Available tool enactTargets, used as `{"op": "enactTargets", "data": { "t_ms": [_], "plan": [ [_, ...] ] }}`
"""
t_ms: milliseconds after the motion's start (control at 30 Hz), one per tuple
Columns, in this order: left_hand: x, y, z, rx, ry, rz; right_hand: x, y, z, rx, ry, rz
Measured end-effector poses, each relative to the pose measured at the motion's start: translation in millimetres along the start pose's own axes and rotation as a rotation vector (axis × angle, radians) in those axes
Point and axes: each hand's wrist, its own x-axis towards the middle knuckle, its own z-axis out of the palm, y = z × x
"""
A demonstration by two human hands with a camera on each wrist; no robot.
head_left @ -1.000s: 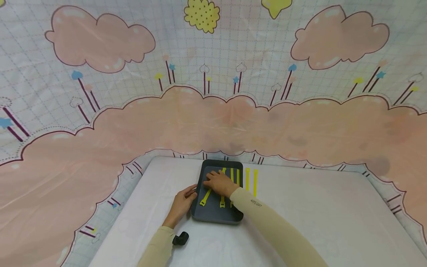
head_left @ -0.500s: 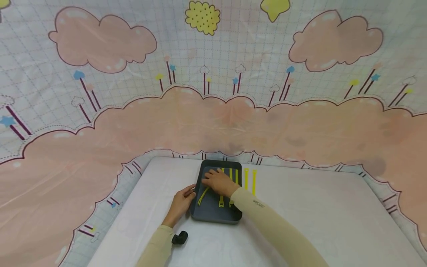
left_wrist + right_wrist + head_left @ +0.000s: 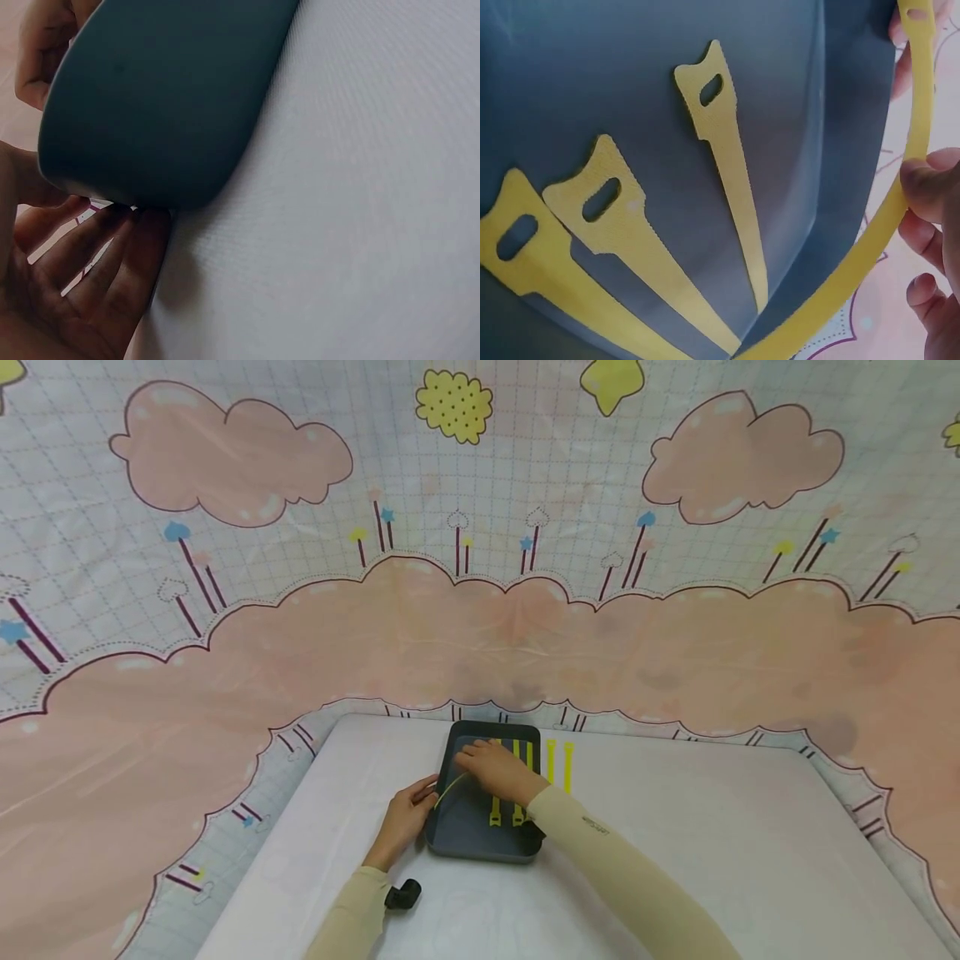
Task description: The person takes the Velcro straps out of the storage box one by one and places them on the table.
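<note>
A creased, printed sheet point(image 3: 480, 477) is rising behind a white table point(image 3: 690, 843) and is wrapping round its left and right sides. Two pink clouds point(image 3: 238, 453) are floating on its pale grid point(image 3: 562, 452), with a dotted yellow shape point(image 3: 454, 407) and a yellow star point(image 3: 612, 385) showing between them. Below, a scalloped pink band point(image 3: 480, 635) is running across, and thin stems point(image 3: 633, 558) topped with small shapes are sprouting from its edge. Soft light is falling over the table.

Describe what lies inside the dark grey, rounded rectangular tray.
Three flat yellow straps with slotted heads lie in the tray. The right grip pinches a fourth strap and, in the head view, hides parts of the three.
</note>
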Motion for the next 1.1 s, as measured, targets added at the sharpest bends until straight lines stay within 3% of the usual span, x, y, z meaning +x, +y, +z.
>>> {"op": "enactTargets", "data": {
  "t_ms": [333,500,767,1100],
  "plan": [
    [1.7,-1.2,2.0,0.008,0.015,-0.003,-6.4,2,-6,0.125,0.057,0.062],
    [1.6,-1.4,2.0,0.013,0.014,-0.005,-11.8,4,-10,0.166,0.134,0.067],
    [-3.6,-1.2,1.2,0.021,0.01,-0.028,-22.9,2,-16,0.443,0.199,0.203],
    [0.8,-1.1,-0.8,0.02,0.008,-0.018,-31.7,2,-20,0.641,0.324,0.349]
  ]
}}
